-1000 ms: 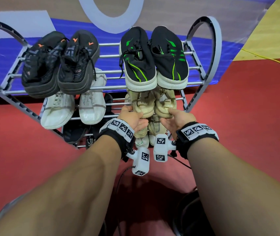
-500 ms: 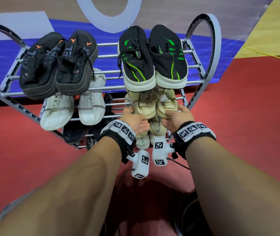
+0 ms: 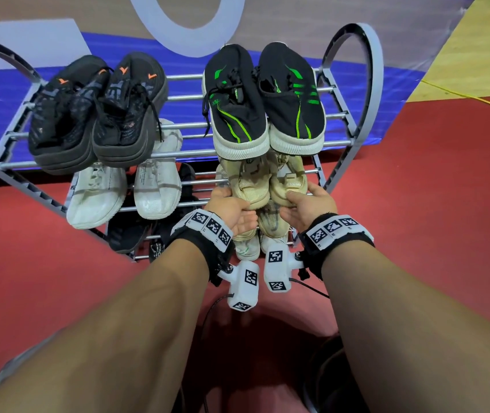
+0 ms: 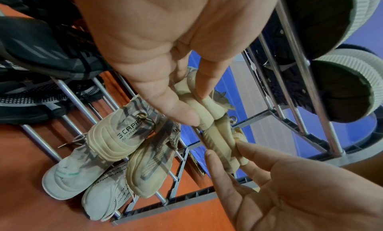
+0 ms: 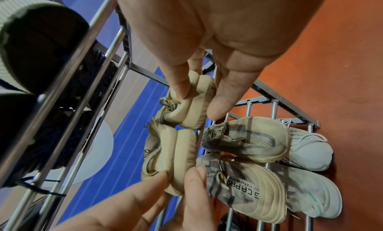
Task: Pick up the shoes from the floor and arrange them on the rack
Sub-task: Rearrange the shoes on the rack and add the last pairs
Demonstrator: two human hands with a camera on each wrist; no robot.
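Both hands have risen slightly, pushing 2 beige shoes deeper onto the rack's (image 3: 354,120) middle shelf. Left hand (image 3: 231,211) pinches the left shoe's (image 3: 251,189) heel; right hand (image 3: 309,205) pinches the right shoe's (image 3: 288,186) heel, under the green-striped pair (image 3: 263,99).

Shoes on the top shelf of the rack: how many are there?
4. On the top shelf, the black-orange pair lies at the left and the black-green pair at the right. None seems hidden there.
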